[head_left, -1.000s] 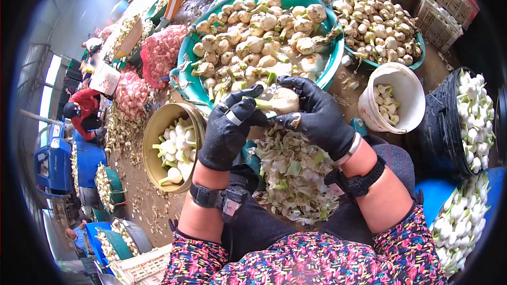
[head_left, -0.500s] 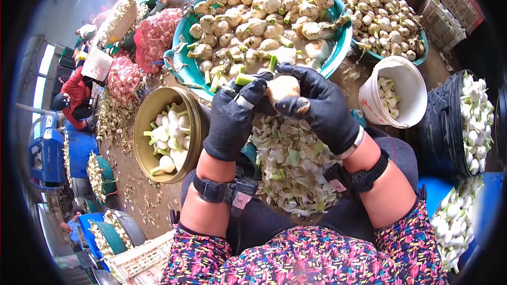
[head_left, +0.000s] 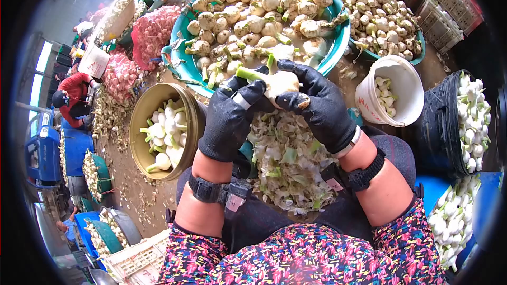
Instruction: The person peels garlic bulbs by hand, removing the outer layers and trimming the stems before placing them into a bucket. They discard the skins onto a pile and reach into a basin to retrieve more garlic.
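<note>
Between my gloved hands, just in front of the large green tub point(head_left: 182, 63), is a whitish garlic bulb point(head_left: 283, 85) with a short cut green stem point(head_left: 249, 73) pointing left. My left hand point(head_left: 231, 113) pinches it at the stem side, its thumb near the neck. My right hand point(head_left: 326, 106) grips the round end, fingers behind and thumb in front; the thumb's glove tip looks brownish. Soil-stained garlic bulbs point(head_left: 253, 16) fill the tub beyond. Below my hands lies a heap of garlic peelings point(head_left: 290, 163).
A tan bucket point(head_left: 138, 153) of peeled bulbs stands left. To the right are a white bucket point(head_left: 364, 92) with some bulbs and a black bucket point(head_left: 441, 126) piled high. Another basin of unpeeled bulbs point(head_left: 380, 21) sits at upper right. A person in red point(head_left: 74, 92) is far left.
The bulb has turned in my hands and more of its pale surface shows, with its stem higher. Both hands have stayed nearly in place. The whole view has shifted slightly.
</note>
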`<state>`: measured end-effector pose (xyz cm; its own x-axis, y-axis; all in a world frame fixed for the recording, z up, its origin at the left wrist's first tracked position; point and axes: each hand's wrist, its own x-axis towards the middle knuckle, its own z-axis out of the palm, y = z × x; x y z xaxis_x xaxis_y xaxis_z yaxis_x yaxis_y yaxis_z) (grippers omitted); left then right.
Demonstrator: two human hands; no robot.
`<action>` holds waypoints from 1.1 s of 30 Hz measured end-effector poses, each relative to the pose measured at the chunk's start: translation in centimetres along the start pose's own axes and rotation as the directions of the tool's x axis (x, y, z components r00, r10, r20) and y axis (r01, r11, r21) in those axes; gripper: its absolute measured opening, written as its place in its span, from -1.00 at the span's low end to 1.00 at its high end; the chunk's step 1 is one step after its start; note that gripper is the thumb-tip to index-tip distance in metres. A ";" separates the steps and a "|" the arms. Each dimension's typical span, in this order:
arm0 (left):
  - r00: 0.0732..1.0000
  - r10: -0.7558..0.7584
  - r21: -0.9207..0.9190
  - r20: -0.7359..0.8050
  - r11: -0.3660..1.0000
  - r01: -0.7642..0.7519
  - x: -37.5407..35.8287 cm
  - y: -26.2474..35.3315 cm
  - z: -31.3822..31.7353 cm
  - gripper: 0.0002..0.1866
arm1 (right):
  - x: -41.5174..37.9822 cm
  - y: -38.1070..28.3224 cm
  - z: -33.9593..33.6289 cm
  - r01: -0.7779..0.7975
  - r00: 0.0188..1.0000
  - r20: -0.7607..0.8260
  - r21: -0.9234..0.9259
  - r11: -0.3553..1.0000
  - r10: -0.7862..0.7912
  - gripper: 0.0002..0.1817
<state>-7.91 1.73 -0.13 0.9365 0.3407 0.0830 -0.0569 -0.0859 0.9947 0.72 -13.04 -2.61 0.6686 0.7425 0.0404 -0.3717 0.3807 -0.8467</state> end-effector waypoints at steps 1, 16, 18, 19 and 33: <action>0.968 0.203 0.388 0.148 0.888 -0.246 0.1 -0.2 -0.3 -0.72 | 0.0 0.1 0.1 -0.009 1.000 -0.003 -0.001 1.000 0.009 -0.51; 0.992 0.123 0.135 -0.041 0.984 -0.117 1.9 -3.1 -1.2 -0.69 | 1.7 -0.7 -0.4 0.046 0.987 0.162 -0.237 0.970 -0.007 -0.56; 0.982 0.190 0.321 0.001 0.930 -0.180 1.6 -2.8 -1.0 -0.66 | 1.8 0.1 -0.4 0.033 0.994 0.109 -0.157 0.987 -0.016 -0.61; 0.983 0.184 0.326 -0.003 0.929 -0.173 1.5 -2.7 -1.0 -0.66 | 2.0 0.1 0.0 0.052 0.996 0.074 -0.105 0.993 -0.045 -0.65; 0.995 -0.093 -0.085 -0.043 0.992 0.089 0.8 -1.0 -0.9 -0.84 | 1.2 1.0 -1.0 -0.213 0.974 0.073 0.006 0.977 0.212 -0.59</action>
<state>-7.36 2.90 -1.02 0.9220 0.3872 -0.0076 -0.0023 0.0252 0.9997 1.75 -12.30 -3.96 0.5257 0.8446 -0.1017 -0.5098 0.2171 -0.8325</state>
